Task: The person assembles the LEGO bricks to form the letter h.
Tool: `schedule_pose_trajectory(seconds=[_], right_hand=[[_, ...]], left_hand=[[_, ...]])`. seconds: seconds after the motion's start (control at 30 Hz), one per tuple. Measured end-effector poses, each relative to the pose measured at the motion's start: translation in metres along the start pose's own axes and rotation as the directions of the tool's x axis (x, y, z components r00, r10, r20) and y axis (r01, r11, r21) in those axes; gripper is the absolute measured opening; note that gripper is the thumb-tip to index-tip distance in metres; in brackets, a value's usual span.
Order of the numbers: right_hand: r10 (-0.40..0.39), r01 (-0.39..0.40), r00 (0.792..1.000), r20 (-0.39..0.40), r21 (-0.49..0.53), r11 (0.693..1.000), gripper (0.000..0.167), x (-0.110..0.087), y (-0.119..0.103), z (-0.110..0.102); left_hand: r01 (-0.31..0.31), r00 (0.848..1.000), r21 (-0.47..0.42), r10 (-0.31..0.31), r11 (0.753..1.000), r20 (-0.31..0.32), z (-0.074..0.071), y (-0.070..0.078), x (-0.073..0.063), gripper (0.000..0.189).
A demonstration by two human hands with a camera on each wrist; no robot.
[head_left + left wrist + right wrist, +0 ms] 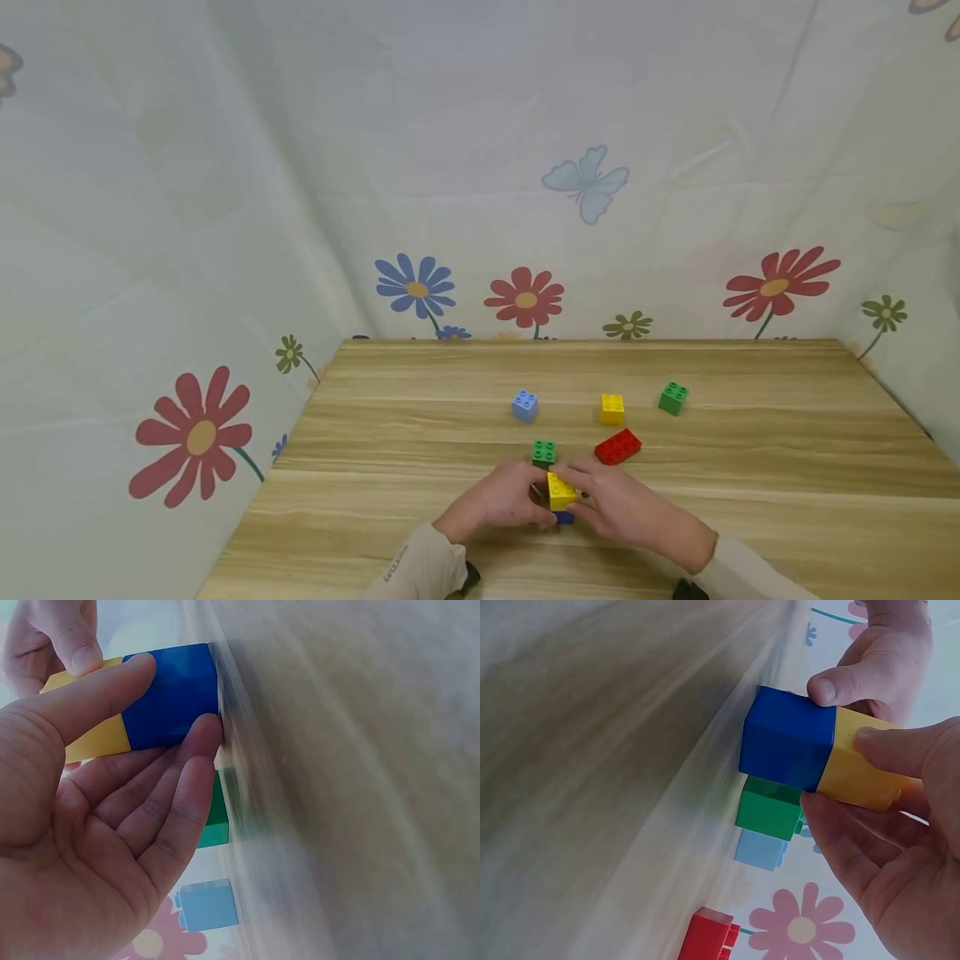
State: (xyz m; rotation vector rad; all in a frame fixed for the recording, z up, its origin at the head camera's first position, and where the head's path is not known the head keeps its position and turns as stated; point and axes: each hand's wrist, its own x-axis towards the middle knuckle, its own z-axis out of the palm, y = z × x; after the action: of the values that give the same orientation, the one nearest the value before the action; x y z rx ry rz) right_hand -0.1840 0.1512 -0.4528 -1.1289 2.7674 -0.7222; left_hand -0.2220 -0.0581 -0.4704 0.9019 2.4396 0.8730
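So, your hands are together on one small stack near the front of the table (pixel 360 442). Your left hand (pixel 510 497) has its thumb tip on the dark blue block (pixel 180 697) at the bottom, fingers round the far side, and your right hand (pixel 622 506) pinches the yellow block (pixel 562 493) on top. The seam looks snug, though it's hard to tell if the bumps are fully seated.

Handling-wise, these are probably hard plastic: light, stiff, no squish, tough to break. Smooth sides might slide a bit under dry fingertips. Your best hold is flat opposite faces, low on the dark blue to steady it and square on the yellow, thumb clear of the seam so you don't nip it. The bumpy top should take a firm press fine.

Just past your fingers sits a green block (pixel 543 452), close enough to knock with a knuckle. Farther out you've got a red block (pixel 618 447) to the right, then a light blue block (pixel 525 406), a second yellow block (pixel 612 409) and another green block (pixel 673 397), all bumps up. Behind that hangs a flowery cloth (pixel 450 125).
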Motion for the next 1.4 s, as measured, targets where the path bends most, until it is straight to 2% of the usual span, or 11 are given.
schedule_pose_trajectory(seconds=[0.23,0.47,0.73,0.97,1.23,1.4], right_hand=[[-0.005,0.005,1.0,-0.013,0.005,1.0,0.048,-0.001,0.0,0.0],[0.027,-0.025,1.0,-0.012,0.114,0.993,0.046,-0.003,0.0,0.002],[0.05,-0.045,0.998,-0.025,0.185,0.982,0.052,-0.005,0.005,0.0],[0.038,-0.026,0.996,-0.074,0.159,0.987,0.048,-0.01,0.012,-0.007],[0.105,-0.092,0.99,-0.099,0.122,0.988,0.045,-0.016,0.025,-0.012],[0.106,-0.094,0.985,-0.137,0.088,0.992,0.042,-0.02,0.033,-0.015]], left_hand=[[0.015,1.0,-0.027,-0.014,1.0,0.025,-0.001,0.0,0.001,0.031],[0.01,1.0,-0.056,-0.009,0.998,0.023,0.002,0.001,0.001,0.035],[-0.007,1.0,-0.075,0.006,0.997,-0.006,-0.003,-0.002,-0.004,0.028],[0.022,0.999,-0.108,-0.027,0.994,-0.044,-0.009,-0.012,-0.013,0.024],[0.092,0.991,-0.141,-0.104,0.986,-0.079,-0.02,-0.025,-0.025,0.026],[0.113,0.985,-0.142,-0.129,0.983,-0.111,-0.028,-0.033,-0.032,0.026]])
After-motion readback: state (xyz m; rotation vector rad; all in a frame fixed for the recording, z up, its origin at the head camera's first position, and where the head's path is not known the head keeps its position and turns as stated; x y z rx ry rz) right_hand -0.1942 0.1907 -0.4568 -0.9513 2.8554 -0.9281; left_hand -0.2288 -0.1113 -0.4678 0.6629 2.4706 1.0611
